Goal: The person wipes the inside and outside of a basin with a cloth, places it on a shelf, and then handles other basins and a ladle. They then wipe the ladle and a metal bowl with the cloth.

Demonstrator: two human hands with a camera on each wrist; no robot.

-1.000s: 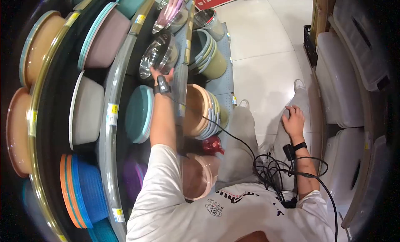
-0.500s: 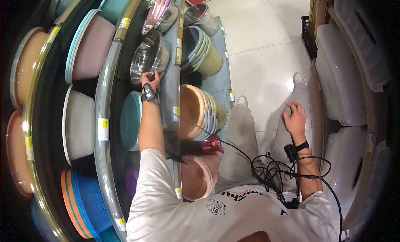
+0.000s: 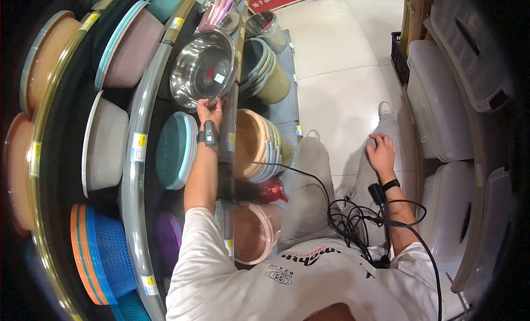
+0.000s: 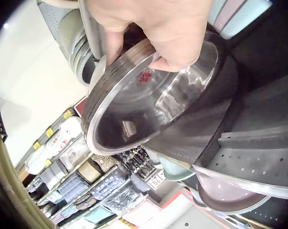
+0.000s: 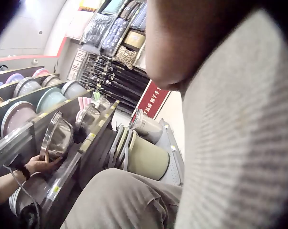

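A shiny stainless steel basin (image 3: 202, 72) is tilted up on the shelf at left, its inside facing me, with a small white label and a red mark on the bottom. My left hand (image 3: 210, 114) grips its near rim. In the left wrist view the basin (image 4: 134, 114) shows several rims nested together, and the left hand (image 4: 156, 31) pinches over them with fingertips inside the edge. On my right leg rests my right hand (image 3: 382, 152), fingers relaxed and holding nothing. The right wrist view shows the basin (image 5: 56, 136) from its outer side.
Teal basins (image 3: 175, 150) stand near my left forearm. Below, nested peach buckets (image 3: 248, 144) and green buckets (image 3: 273, 80) line the bottom shelf. A looped black cable (image 3: 353, 216) lies over my lap. Clear storage boxes (image 3: 441, 105) are stacked at right.
The left hand has taken hold of the basin's rim and tipped it, so its inside now faces the head camera. The right hand stays on the leg.
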